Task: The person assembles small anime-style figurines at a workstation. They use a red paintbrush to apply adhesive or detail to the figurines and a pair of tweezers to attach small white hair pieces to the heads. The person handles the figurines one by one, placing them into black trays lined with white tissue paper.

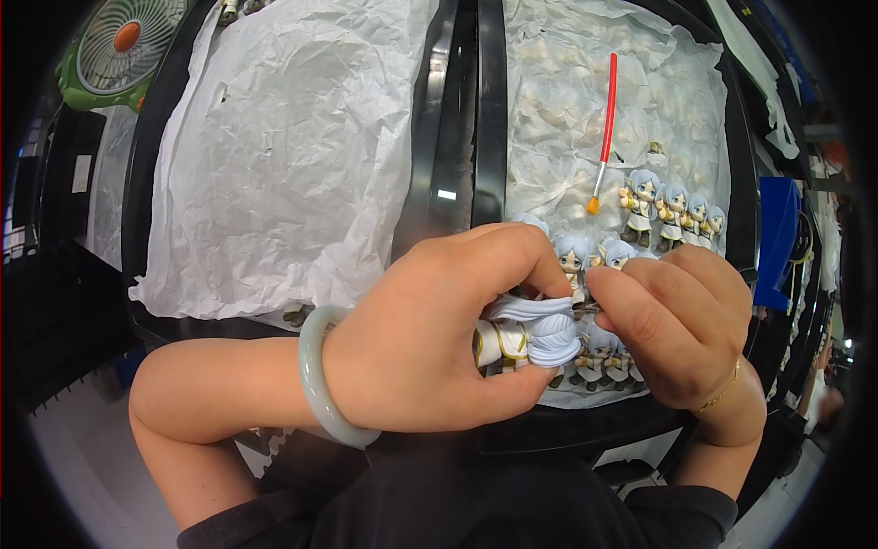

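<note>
My left hand (430,339) grips a small figurine (530,334) with pale blue-white hair and a white and gold outfit, held close in front of me. My right hand (681,325) pinches the figurine's hair from the right with thumb and forefinger. A pale green bangle (315,389) sits on my left wrist and a thin gold bracelet (722,393) on my right. Behind my hands, several matching figurines (672,210) stand in rows on the right black tray (741,210), lined with white paper.
A red-handled paintbrush (604,128) with an orange tip lies on the right tray's paper. The left black tray (146,156) holds crumpled white paper (293,146). A green fan (119,46) stands at the top left. A blue bin (777,238) sits at the right.
</note>
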A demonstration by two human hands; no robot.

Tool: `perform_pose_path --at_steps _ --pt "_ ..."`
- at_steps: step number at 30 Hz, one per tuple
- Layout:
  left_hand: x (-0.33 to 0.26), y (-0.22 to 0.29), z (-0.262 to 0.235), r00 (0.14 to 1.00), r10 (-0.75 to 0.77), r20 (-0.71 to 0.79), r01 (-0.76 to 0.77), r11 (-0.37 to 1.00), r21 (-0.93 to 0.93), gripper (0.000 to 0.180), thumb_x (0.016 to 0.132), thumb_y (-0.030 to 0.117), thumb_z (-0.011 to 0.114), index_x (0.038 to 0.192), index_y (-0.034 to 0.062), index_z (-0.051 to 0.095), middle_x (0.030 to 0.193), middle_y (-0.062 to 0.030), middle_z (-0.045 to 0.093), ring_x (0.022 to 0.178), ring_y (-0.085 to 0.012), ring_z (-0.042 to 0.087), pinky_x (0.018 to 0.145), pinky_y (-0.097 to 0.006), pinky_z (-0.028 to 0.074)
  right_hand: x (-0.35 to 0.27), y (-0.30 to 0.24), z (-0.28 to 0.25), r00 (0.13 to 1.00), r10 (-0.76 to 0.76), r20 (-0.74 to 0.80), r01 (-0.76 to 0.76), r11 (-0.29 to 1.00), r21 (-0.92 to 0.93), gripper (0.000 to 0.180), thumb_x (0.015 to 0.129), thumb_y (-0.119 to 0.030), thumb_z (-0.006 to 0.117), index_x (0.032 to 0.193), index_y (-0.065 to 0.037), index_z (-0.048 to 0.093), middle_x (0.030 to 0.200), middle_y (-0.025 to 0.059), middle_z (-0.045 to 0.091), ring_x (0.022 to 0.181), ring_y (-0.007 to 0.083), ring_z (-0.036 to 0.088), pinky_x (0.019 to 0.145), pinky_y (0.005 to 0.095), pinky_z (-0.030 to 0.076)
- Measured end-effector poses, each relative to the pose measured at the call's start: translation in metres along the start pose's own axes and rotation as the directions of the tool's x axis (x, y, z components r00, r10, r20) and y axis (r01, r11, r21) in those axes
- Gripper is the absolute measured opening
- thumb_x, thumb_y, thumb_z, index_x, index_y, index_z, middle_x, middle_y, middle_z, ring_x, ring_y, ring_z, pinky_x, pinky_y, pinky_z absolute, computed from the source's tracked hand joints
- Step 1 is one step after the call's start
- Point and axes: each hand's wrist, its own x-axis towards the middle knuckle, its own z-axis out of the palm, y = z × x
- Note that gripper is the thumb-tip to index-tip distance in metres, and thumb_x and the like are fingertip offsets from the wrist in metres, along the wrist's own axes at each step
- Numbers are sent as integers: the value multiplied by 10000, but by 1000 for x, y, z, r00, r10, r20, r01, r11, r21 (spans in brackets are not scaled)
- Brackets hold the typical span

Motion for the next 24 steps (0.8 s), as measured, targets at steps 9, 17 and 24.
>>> perform_pose_path --at_steps 9,17,24 --pt "2 0 0 998 -4 67 1 999 47 307 676 -3 680 932 -29 513 848 -73 543 774 -117 577 689 -226 466 -2 14 9 987 84 135 -125 936 328 152 691 -105 622 837 -65 609 593 40 479 495 198 491 428 293 359" --pt "2 -2 0 999 24 28 -24 1000 5 313 674 -9 677 935 -27 507 870 -74 530 779 -119 577 689 -228 467 -2 15 7 994 84 -73 -63 965 256 155 690 -134 662 803 -43 607 612 58 506 490 204 463 438 297 359" --pt "2 -1 -1 999 15 34 -15 1000 0 312 683 8 677 934 -24 495 869 -72 530 775 -109 570 687 -219 459 -3 5 1 1000 9 -21 -8 996 93 187 706 -145 658 842 -31 600 668 65 546 535 205 494 474 302 371"
